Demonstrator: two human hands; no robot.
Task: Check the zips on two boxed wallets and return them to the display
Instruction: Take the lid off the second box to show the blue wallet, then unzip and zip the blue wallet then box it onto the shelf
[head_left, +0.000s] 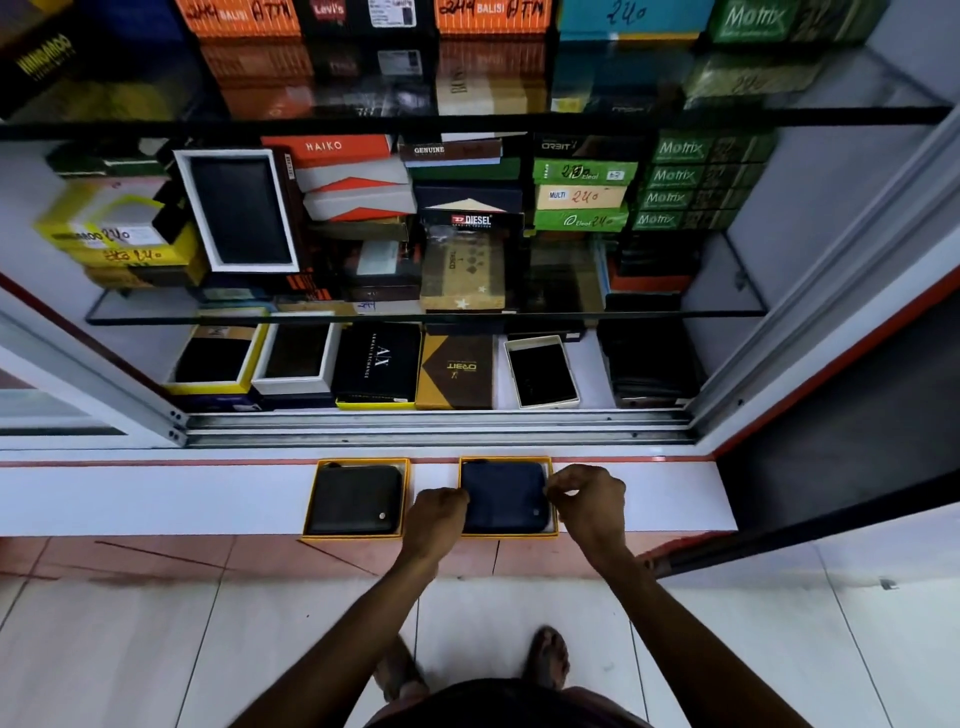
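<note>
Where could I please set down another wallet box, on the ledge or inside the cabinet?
The white ledge is bare left of the black wallet's box and right of the right hand. Inside, a small gap sits between the brown Orbit box and the white-rimmed box. The shelves above are packed.

Black wallet (357, 500) and navy wallet (505, 498), seemingly zipped, lie boxed.

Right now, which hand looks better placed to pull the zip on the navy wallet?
Probably the right hand: its fingertips pinch at the navy wallet's upper right edge, as if on a zip pull. The left hand rests against the wallet's left side, suited to steadying it in its yellow box.
</note>
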